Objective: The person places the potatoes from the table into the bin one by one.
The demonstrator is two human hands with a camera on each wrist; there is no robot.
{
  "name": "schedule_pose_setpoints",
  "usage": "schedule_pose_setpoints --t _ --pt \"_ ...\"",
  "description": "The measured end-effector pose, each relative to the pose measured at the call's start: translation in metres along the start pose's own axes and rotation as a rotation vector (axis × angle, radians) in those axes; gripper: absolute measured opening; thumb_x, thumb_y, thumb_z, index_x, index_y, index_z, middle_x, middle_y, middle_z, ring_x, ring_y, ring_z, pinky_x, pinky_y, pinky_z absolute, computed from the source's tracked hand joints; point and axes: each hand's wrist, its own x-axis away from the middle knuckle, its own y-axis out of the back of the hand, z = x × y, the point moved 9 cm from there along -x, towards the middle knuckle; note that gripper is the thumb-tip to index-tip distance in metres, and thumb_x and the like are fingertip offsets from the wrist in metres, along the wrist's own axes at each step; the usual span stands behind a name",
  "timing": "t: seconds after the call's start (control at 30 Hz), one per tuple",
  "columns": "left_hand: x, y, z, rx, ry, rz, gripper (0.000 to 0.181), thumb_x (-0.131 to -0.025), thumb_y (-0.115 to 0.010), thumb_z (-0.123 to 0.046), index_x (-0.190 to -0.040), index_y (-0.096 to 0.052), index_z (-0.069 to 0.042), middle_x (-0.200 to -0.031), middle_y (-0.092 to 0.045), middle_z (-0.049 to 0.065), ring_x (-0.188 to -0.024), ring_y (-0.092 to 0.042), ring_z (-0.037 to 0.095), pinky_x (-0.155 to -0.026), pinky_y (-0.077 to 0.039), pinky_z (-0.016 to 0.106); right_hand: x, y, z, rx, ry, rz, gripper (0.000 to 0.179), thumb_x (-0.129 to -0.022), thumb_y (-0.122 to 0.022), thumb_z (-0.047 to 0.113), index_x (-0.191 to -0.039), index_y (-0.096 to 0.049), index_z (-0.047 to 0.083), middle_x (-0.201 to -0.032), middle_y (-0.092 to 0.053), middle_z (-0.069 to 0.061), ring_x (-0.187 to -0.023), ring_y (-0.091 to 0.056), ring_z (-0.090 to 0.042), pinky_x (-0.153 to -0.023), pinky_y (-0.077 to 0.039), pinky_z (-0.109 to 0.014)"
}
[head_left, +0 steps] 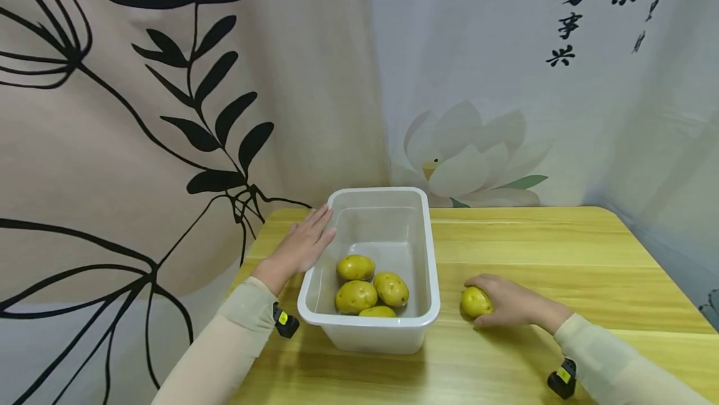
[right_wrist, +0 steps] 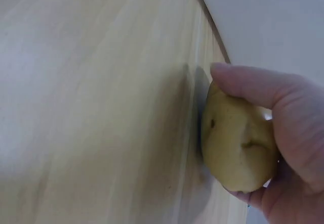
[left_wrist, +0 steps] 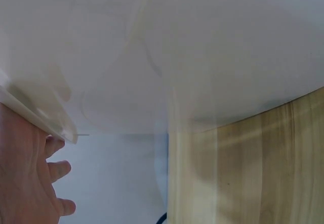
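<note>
On the table, right of the white plastic bin (head_left: 365, 335), my right hand (head_left: 508, 301) grips a potato (head_left: 475, 302) between thumb and fingers. The right wrist view shows that potato (right_wrist: 238, 140) close up, with the thumb along one side and fingers beneath; it sits at or just over the wood. My left hand (head_left: 300, 243) rests on the bin's left rim, its fingers fairly straight. In the left wrist view, the fingers (left_wrist: 59, 170) show beyond the bin's edge. Several potatoes (head_left: 356, 297) lie in the near part of the bin.
The wooden table (head_left: 505, 236) extends to both sides of the bin. Behind it hangs a curtain (head_left: 314, 80) printed with black plants, a pale lotus and writing. A small black device with a yellow mark is strapped to each wrist.
</note>
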Motion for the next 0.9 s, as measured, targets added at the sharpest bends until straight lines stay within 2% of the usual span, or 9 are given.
schedule_pose_setpoints --t 0.37,0.6,0.73,0.9 --pt "0.0007 -0.0003 0.0015 0.016 0.001 0.002 0.064 -0.102 -0.017 -0.054 -0.156 -0.012 -0.02 -0.161 0.001 -0.006 -0.147 0.001 0.021 -0.114 -0.005 0.058 -0.0014 -0.0032 -0.0022 0.008 -0.005 0.007 0.077 -0.076 -0.081 0.037 -0.136 -0.048 0.002 -0.131 -0.052 -0.018 -0.111 -0.054 -0.03 -0.085 -0.049 -0.046" --pt "0.0024 -0.0006 0.0031 0.018 0.011 0.011 0.066 -0.101 -0.015 -0.057 -0.156 -0.012 -0.021 -0.161 0.001 -0.006 -0.147 0.001 0.021 -0.114 -0.006 0.057 -0.0032 -0.0084 -0.0005 0.035 -0.043 -0.037 0.089 -0.073 -0.078 0.053 -0.14 -0.046 0.005 -0.134 -0.049 -0.021 -0.115 -0.053 -0.035 -0.086 -0.05 -0.048" --pt "0.0011 -0.001 0.003 0.013 0.006 0.012 0.067 -0.101 -0.013 -0.058 -0.156 -0.011 -0.02 -0.161 0.002 -0.006 -0.147 0.002 0.022 -0.114 -0.006 0.058 -0.0053 -0.0095 -0.0006 0.096 -0.04 -0.086 0.093 -0.068 -0.078 0.061 -0.138 -0.049 0.006 -0.13 -0.052 -0.02 -0.114 -0.053 -0.036 -0.086 -0.05 -0.051" --pt "-0.0014 -0.0006 0.0018 0.015 -0.003 0.004 0.065 -0.102 -0.014 -0.056 -0.156 -0.011 -0.02 -0.161 0.002 -0.006 -0.147 0.003 0.021 -0.114 -0.006 0.057 -0.0081 -0.008 -0.001 0.154 -0.02 -0.131 0.089 -0.063 -0.081 0.061 -0.131 -0.056 0.011 -0.119 -0.057 -0.01 -0.105 -0.056 -0.028 -0.082 -0.052 -0.046"
